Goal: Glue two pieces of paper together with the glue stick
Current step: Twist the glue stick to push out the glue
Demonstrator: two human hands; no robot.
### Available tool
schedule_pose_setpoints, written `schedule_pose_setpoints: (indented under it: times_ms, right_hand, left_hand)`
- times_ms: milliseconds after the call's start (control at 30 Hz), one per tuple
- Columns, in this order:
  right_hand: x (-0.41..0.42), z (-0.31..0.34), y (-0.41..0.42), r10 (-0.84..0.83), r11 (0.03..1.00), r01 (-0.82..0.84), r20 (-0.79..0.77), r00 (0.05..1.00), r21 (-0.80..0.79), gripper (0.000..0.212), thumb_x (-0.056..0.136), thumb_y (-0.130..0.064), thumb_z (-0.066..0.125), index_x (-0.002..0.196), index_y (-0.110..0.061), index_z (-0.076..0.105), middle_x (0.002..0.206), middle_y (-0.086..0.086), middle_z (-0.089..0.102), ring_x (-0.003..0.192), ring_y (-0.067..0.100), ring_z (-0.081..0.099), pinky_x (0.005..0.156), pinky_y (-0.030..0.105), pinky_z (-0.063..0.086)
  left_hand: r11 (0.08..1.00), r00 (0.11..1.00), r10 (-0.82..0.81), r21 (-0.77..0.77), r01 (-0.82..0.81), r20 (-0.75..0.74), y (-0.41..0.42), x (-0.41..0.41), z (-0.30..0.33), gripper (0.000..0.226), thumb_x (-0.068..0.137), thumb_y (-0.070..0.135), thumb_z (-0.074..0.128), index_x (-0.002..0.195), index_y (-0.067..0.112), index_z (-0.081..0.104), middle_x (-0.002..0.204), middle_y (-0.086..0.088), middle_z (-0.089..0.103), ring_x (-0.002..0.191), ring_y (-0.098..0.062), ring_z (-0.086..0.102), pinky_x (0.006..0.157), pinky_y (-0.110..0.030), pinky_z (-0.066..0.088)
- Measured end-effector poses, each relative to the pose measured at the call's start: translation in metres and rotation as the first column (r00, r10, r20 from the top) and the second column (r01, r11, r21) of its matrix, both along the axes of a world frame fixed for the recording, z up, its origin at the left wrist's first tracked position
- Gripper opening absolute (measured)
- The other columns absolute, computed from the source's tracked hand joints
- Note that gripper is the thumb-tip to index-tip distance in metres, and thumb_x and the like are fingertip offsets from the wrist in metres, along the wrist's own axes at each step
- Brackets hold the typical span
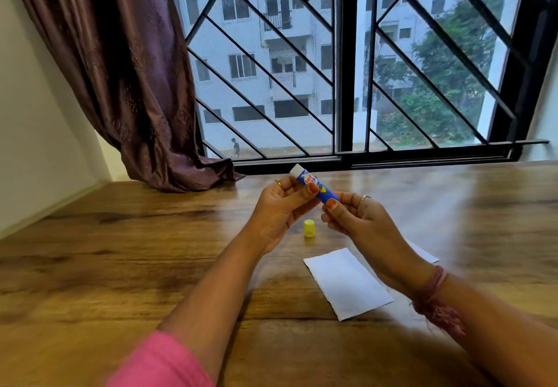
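Cap off: yellow cap [309, 228] stands on the counter [120, 265]. Our left hand [279, 211] and right hand [353, 217] both pinch the glue stick [314, 186], white tip exposed. Both papers, the near sheet [347, 284] and the far sheet [424, 252], lie bare; gluing and pressing seem left.

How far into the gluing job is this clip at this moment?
Early. Done: the yellow cap is off and stands on the table. In hand: the left hand and right hand hold the glue stick, white tip exposed. Left: both paper pieces lie apart, apparently unglued.
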State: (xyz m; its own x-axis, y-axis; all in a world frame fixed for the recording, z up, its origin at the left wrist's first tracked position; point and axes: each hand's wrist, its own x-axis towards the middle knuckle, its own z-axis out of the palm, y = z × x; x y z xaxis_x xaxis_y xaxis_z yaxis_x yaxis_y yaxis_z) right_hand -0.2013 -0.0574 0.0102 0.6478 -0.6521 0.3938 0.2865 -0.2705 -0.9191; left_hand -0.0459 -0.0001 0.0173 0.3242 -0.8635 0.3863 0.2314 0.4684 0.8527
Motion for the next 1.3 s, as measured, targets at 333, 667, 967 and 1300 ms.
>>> schedule_pose_setpoints:
  times_ms: [333, 667, 967, 1300]
  right_hand:
    - [0.005, -0.001, 0.009, -0.375, 0.812, 0.325, -0.007, 0.927, -0.484, 0.012, 0.099, -0.027, 0.037, 0.105, -0.022, 0.046, 0.077, -0.011, 0.053, 0.068, -0.007, 0.056, 0.060, 0.003, 0.040]
    - [-0.001, 0.010, 0.002, 0.166, 0.937, -0.181, 0.073, 0.983, 0.298, 0.035, 0.097, -0.035, 0.041, 0.093, -0.007, 0.062, 0.068, 0.003, 0.067, 0.061, 0.011, 0.065, 0.056, 0.019, 0.050]
    - [-0.001, 0.003, 0.002, -0.057, 0.994, 0.062, 0.066, 0.996, -0.088, 0.019, 0.090, -0.015, 0.058, 0.107, -0.007, 0.056, 0.084, 0.009, 0.070, 0.072, 0.011, 0.071, 0.063, 0.018, 0.055]
    - [-0.002, 0.007, 0.003, 0.196, 0.906, -0.213, 0.084, 0.977, 0.367, 0.034, 0.095, -0.035, 0.046, 0.100, -0.005, 0.061, 0.072, 0.007, 0.068, 0.061, 0.013, 0.065, 0.056, 0.020, 0.053]
  left_hand:
    - [0.999, 1.000, -0.003, -0.035, 0.002, -0.025, 0.000, -0.009, 0.001, 0.030, 0.073, 0.016, 0.066, 0.102, 0.008, 0.062, 0.094, -0.005, 0.074, 0.092, -0.017, 0.070, 0.075, -0.021, 0.054]
    - [0.998, 0.999, 0.040, -0.046, -0.040, 0.001, -0.001, -0.010, 0.002, 0.027, 0.074, 0.011, 0.065, 0.101, 0.009, 0.063, 0.091, -0.002, 0.075, 0.090, -0.014, 0.070, 0.076, -0.022, 0.055]
    - [0.997, 0.997, 0.068, -0.040, -0.067, 0.025, -0.002, -0.004, 0.000, 0.025, 0.073, 0.014, 0.068, 0.098, 0.010, 0.065, 0.092, -0.002, 0.074, 0.092, -0.014, 0.069, 0.076, -0.021, 0.054]
    - [0.998, 0.994, 0.061, -0.020, -0.059, 0.088, -0.002, -0.005, -0.002, 0.028, 0.074, 0.016, 0.068, 0.101, 0.010, 0.065, 0.094, -0.002, 0.074, 0.094, -0.013, 0.068, 0.080, -0.021, 0.053]
